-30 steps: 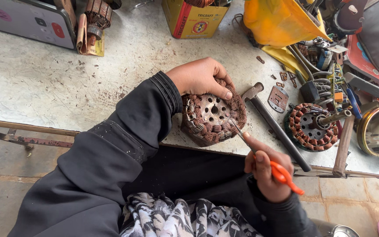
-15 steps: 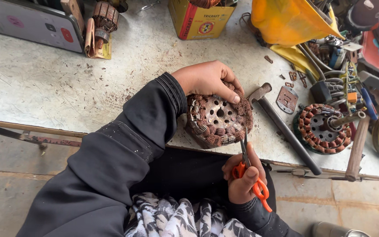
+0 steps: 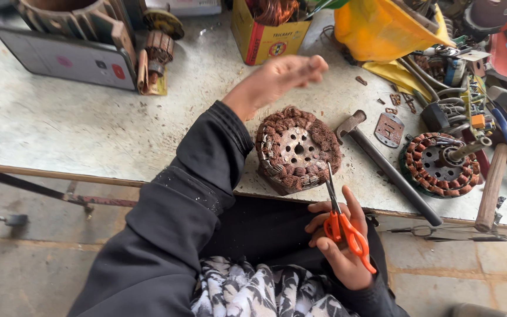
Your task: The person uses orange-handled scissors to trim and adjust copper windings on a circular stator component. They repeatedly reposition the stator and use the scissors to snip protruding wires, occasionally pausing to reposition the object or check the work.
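A round motor stator wound with copper wire lies flat near the front edge of the workbench. My right hand grips orange-handled scissors just below it, blades pointing up at the stator's near rim. My left hand hovers above and behind the stator, fingers loosely together and blurred, holding nothing I can see.
A hammer lies right of the stator, beside a second wound stator and a wooden handle. A yellow box, a yellow bag, a tablet and cluttered parts fill the back.
My left hand has let go of the stator and lifted away toward the back. My right hand with the scissors has dropped slightly toward the bench edge.
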